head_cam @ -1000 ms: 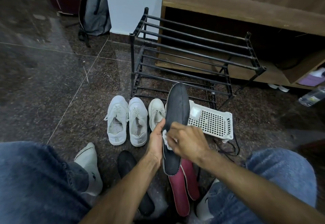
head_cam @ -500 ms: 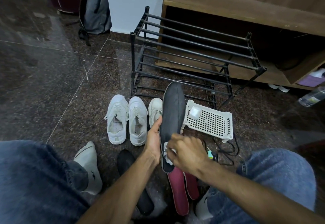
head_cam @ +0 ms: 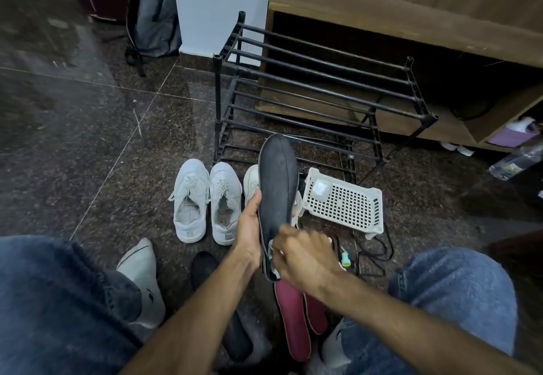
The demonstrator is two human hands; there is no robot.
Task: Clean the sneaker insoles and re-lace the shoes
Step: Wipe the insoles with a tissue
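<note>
The left hand (head_cam: 249, 227) grips the long dark grey foam insole (head_cam: 277, 186) upright, while the right hand (head_cam: 305, 257) pinches a small white cloth (head_cam: 274, 268) (mostly hidden) against its heel.

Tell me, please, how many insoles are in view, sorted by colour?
Black insoles: 2, one held in the left hand, one on the floor.
Maroon insoles: 2, lying on the floor under the right hand.
Total: 4
</note>
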